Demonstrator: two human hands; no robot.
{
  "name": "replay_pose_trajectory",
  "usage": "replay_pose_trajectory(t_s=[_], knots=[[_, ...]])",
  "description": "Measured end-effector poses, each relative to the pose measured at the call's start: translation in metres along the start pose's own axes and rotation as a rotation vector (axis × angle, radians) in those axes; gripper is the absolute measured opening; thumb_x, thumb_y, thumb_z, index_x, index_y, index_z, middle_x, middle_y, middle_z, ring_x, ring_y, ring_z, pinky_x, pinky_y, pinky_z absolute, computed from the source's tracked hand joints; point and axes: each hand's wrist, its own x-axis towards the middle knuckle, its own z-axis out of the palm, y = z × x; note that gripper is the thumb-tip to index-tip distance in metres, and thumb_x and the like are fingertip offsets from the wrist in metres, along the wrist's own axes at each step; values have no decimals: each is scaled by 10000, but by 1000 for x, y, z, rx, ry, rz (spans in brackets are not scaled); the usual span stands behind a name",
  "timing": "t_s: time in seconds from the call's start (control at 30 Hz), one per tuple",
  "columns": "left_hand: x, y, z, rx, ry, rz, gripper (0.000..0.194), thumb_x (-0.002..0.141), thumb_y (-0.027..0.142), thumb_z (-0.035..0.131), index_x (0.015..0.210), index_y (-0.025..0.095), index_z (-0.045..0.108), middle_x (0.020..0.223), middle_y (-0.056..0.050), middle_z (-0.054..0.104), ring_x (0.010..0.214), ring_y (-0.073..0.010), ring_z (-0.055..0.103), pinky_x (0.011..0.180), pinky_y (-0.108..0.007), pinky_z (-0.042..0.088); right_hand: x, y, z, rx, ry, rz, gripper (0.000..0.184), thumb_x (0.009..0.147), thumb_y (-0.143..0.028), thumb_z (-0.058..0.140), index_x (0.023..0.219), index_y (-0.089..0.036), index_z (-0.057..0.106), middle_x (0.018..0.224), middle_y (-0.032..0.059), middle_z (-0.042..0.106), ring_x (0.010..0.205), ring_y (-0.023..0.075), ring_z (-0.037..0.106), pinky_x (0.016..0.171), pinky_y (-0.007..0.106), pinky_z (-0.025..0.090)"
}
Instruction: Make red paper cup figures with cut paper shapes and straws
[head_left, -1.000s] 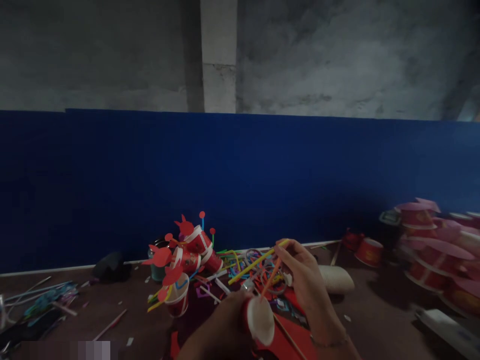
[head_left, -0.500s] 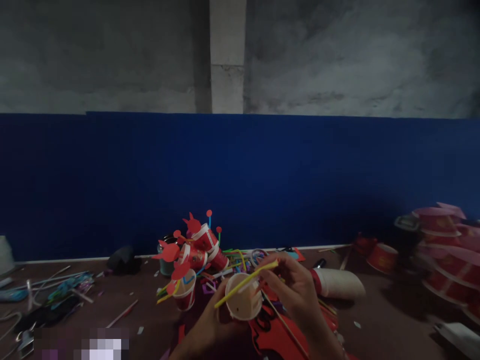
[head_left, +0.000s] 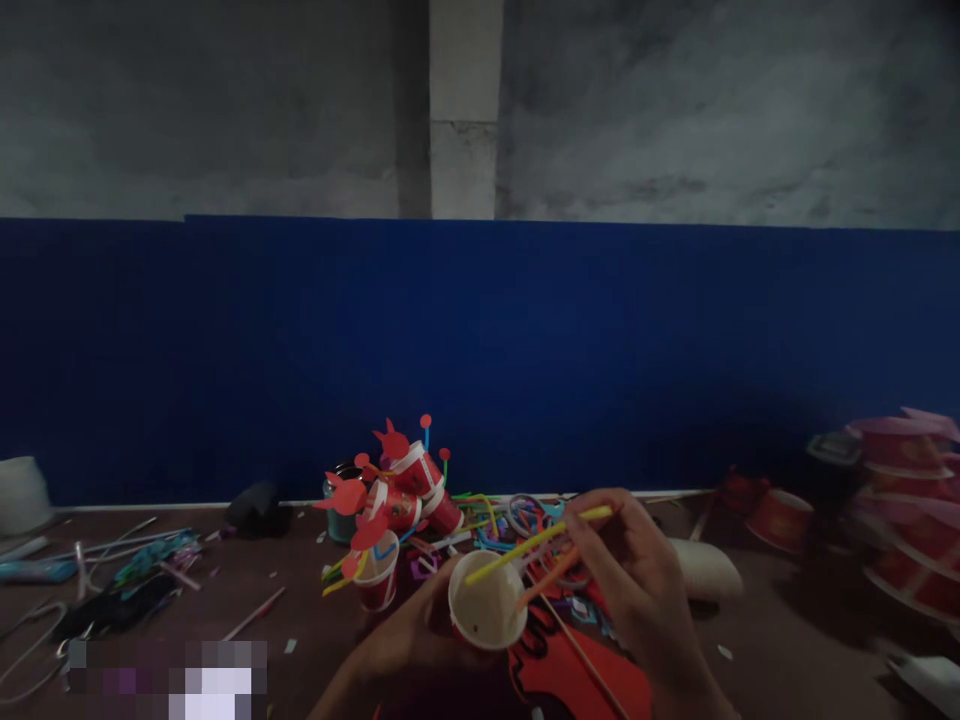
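Note:
My left hand (head_left: 409, 635) is wrapped around a paper cup (head_left: 480, 628), whose open white mouth faces me. Between the fingertips of my right hand (head_left: 637, 570) is a yellow straw (head_left: 517, 553), slanting down so that its lower end lies over the cup's mouth. An orange straw (head_left: 551, 578) runs from the cup's right rim up towards my right hand; whether the fingers touch it I cannot tell. Just left of my hands stands a red-and-white cup (head_left: 375, 580) with straws and red cut-out pieces on it. More such decorated cups (head_left: 416, 475) are piled behind it.
Loose straws (head_left: 491, 515) and scraps lie behind the cup. Red sheet material (head_left: 577, 665) with a thin stick (head_left: 585, 655) is below my right hand. A pale roll (head_left: 709, 570) lies to the right, near stacked red tubs (head_left: 900, 500). Wires and scissors-like metal lie left.
My right hand has moved right and away from the cup, drawing the yellow straw along. The orange straw now shows clearly at the cup's right rim. My left hand keeps hold of the cup.

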Motion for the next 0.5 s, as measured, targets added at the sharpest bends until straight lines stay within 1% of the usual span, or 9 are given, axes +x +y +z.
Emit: replay_pose_trajectory(t_s=[0.07, 0.17, 0.27, 0.37, 0.43, 0.5], knots=[[0, -2, -4, 66, 2, 30, 822, 526, 104, 827, 1266, 265, 508, 1226, -74, 583, 1114, -286, 518, 884, -353, 416, 0, -2, 2, 6, -11, 23, 155, 841, -357, 564, 821, -205, 541, 687, -22, 514, 578, 102, 502, 507, 198, 437], [0, -1, -7, 118, -36, 42, 850, 532, 112, 823, 1295, 272, 483, 1271, -78, 561, 1182, -308, 474, 925, -369, 404, 0, -4, 6, 43, -108, 83, 169, 816, -360, 584, 779, -200, 543, 665, -28, 510, 567, 98, 493, 503, 201, 430], [-1, 5, -3, 90, -90, 5, 835, 563, 125, 808, 1309, 281, 468, 1279, -74, 556, 1189, -309, 476, 933, -379, 404, 2, -1, 8, 104, -182, 165, 182, 768, -360, 624, 760, -196, 546, 650, -32, 519, 568, 101, 512, 513, 209, 436], [-2, 10, 3, -8, -100, -16, 817, 562, 124, 808, 1294, 285, 482, 1271, -71, 559, 1184, -298, 484, 935, -376, 398, 8, 12, 8, 143, -254, 290, 193, 720, -351, 643, 745, -195, 532, 614, -39, 530, 521, 99, 509, 477, 212, 408], [-1, 12, 7, -72, -84, -25, 792, 557, 129, 809, 1273, 271, 502, 1252, -79, 567, 1165, -295, 499, 915, -370, 405, 12, 22, 5, 81, -314, 344, 161, 691, -305, 635, 709, -193, 521, 577, -43, 532, 493, 96, 494, 464, 212, 376], [1, 13, 9, -107, -84, -32, 739, 560, 124, 800, 1235, 255, 529, 1234, -82, 571, 1153, -292, 507, 895, -363, 414, 14, 29, 2, -77, -373, 324, 91, 658, -224, 609, 665, -188, 525, 560, -40, 541, 505, 103, 496, 480, 216, 363]])
